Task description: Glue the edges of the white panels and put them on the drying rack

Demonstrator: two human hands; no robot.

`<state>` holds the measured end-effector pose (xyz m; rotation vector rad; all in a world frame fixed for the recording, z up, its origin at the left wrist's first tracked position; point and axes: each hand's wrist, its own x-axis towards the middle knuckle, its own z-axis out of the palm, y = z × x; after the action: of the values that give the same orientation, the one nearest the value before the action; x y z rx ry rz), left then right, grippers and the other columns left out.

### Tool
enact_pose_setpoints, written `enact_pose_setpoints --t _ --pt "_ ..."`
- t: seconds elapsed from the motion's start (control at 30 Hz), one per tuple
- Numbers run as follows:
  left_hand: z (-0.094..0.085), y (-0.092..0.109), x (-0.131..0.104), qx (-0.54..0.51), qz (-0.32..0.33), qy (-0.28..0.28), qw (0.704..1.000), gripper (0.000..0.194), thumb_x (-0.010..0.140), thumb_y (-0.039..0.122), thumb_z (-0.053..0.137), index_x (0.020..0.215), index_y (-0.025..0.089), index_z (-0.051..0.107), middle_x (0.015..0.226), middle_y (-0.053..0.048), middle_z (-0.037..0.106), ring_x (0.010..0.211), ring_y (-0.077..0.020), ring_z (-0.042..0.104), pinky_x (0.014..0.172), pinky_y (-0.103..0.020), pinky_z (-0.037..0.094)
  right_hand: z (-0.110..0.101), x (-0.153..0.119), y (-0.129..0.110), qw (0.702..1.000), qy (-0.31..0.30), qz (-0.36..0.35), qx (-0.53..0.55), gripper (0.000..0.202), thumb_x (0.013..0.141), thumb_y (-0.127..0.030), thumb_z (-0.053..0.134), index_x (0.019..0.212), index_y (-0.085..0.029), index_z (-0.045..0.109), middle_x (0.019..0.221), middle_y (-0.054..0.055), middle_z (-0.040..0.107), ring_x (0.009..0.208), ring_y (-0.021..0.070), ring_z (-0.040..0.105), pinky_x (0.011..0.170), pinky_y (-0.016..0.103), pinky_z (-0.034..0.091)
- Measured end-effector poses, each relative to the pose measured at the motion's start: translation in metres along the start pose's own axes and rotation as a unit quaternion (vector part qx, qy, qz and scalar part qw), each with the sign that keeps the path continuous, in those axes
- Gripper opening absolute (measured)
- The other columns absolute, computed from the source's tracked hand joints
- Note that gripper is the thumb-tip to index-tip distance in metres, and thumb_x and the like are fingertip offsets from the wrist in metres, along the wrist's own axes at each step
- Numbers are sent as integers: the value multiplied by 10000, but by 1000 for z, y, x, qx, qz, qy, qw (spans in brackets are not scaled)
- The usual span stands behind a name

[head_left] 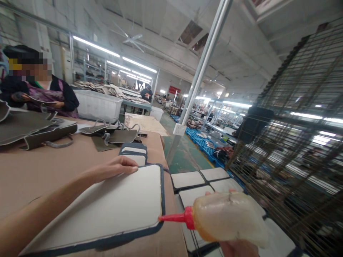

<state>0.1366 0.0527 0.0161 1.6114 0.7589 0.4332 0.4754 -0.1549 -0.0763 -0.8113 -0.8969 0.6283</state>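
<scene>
A large white panel with a dark blue border (112, 210) lies flat on the brown table (40, 167). My left hand (118, 167) rests on the panel's upper edge, fingers flat and holding nothing. My right hand (238, 248), mostly hidden at the bottom edge, grips a translucent squeeze bottle (230, 217). The bottle's red nozzle (174, 217) points left and its tip touches the panel's lower right border.
A stack of smaller bordered panels (134, 151) lies beyond my left hand. More white panels (198, 184) rest on a lower rack to the right. Dark bag pieces (40, 132) cover the table's far side, where another person (40, 92) works. A wire rack (294, 142) stands at right.
</scene>
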Motion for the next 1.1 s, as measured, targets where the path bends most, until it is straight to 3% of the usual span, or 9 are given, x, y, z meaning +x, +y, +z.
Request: enact_pose_setpoints --t 0.1,0.2,0.37,0.5,0.63,0.8,0.93,1.1 --pt "0 -5 0 -44 -12 19 999 331 694 490 739 746 163 723 639 -17 684 515 -143 561 466 -205 393 9 5 6 1000 19 4 16 652 638 -541 739 1243 -347 592 1075 66 748 970 368 700 780 525 617" --pt "1 -14 1 -88 -20 42 995 322 671 479 759 757 172 718 643 -24 697 523 -158 585 461 -211 409 21 7 -3 1000 10 -5 20 673 612 -535 767 1236 -354 592 1059 57 753 984 379 693 807 541 604" --pt "3 -33 6 -145 -36 94 984 362 634 485 793 781 168 700 662 -27 703 542 -165 608 478 -216 441 54 1 -30 996 68 21 51 766 560 -371 885 1251 -399 555 1126 19 730 1051 356 669 829 493 597" --pt "10 -40 8 -199 -33 100 974 383 606 485 821 715 167 636 607 5 654 512 -136 577 462 -198 426 74 2 -40 995 89 6 50 784 536 -305 909 1232 -403 561 1162 -6 713 1056 315 667 848 442 591" --pt "17 -40 6 -229 -35 112 966 404 573 451 853 724 173 601 599 30 633 506 -121 567 456 -188 425 75 10 -37 997 67 -26 37 735 613 -252 852 1271 -348 538 1174 34 703 1045 303 666 864 440 579" --pt "21 -47 4 -231 -37 120 965 441 632 533 800 785 179 586 636 27 642 534 -124 581 467 -190 429 66 21 -27 997 25 -64 22 652 688 -208 792 1284 -295 541 1085 51 720 951 250 694 816 361 588" --pt "20 -56 4 -227 -45 125 965 481 630 583 780 813 183 588 652 25 658 551 -124 582 473 -188 430 67 26 -19 997 5 -69 14 635 693 -211 788 1280 -264 550 1079 84 721 944 254 699 816 355 583" --pt "17 -58 0 -238 -62 112 963 512 584 585 810 807 171 605 688 -9 702 559 -129 598 485 -199 461 73 30 -12 997 -14 -67 34 653 647 -218 814 1248 -306 575 1086 42 723 915 204 700 813 274 567"
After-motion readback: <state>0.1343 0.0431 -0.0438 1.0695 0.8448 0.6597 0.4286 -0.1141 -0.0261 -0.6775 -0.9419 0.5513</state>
